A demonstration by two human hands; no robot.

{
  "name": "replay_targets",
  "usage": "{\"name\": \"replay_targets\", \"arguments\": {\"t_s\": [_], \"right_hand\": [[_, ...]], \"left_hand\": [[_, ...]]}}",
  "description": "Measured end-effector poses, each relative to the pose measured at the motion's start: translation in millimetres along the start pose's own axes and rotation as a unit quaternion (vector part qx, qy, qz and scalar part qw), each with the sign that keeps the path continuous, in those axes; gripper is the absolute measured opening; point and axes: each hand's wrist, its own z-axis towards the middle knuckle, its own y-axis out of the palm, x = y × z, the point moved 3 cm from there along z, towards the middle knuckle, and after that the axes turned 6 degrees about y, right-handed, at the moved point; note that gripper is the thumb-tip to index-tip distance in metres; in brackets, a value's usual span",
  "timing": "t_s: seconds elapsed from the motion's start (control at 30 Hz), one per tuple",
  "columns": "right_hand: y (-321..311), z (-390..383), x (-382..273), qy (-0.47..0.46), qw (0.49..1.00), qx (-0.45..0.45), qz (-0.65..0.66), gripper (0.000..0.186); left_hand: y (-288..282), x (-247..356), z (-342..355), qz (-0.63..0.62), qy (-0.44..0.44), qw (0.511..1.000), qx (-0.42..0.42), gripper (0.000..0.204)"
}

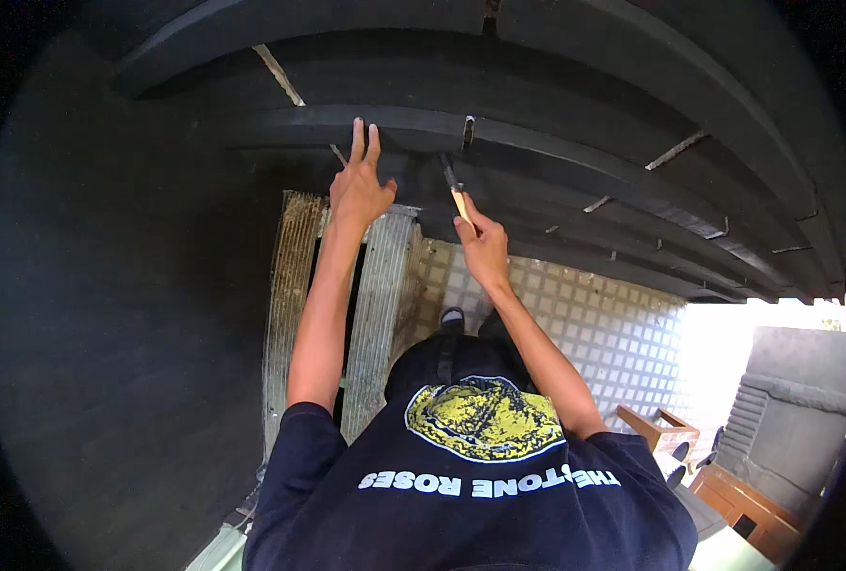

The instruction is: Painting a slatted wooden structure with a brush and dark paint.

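My left hand (359, 183) is raised, its fingers straight and together, pressed flat against the lower edge of a black painted beam (280, 124). My right hand (485, 246) is closed on a thin paintbrush (458, 195) with a pale wooden handle. The brush's dark tip touches the black beam surface just right of my left hand. Several more curved black beams (632, 105) run overhead to the right, with bare pale gaps between some of them. My dark printed shirt (480, 476) fills the lower middle of the view.
A black wall (109, 333) fills the left side. Below my arms are two ribbed metal planks (375, 314) over a pale tiled floor (594, 333). Wooden furniture (666, 430) and a grey stone block (794, 400) stand at the lower right.
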Motion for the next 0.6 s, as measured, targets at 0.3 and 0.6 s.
{"name": "replay_targets", "arguments": {"t_s": [0.3, 0.6], "right_hand": [[-60, -18, 28, 0.034, 0.990, 0.080, 0.107, 0.043], [-71, -17, -38, 0.118, 0.936, 0.042, 0.329, 0.047]], "left_hand": [[0, 0, 0, -0.010, -0.005, 1.000, 0.010, 0.093], [4, -9, 3, -0.014, 0.008, 0.998, 0.052, 0.093]]}}
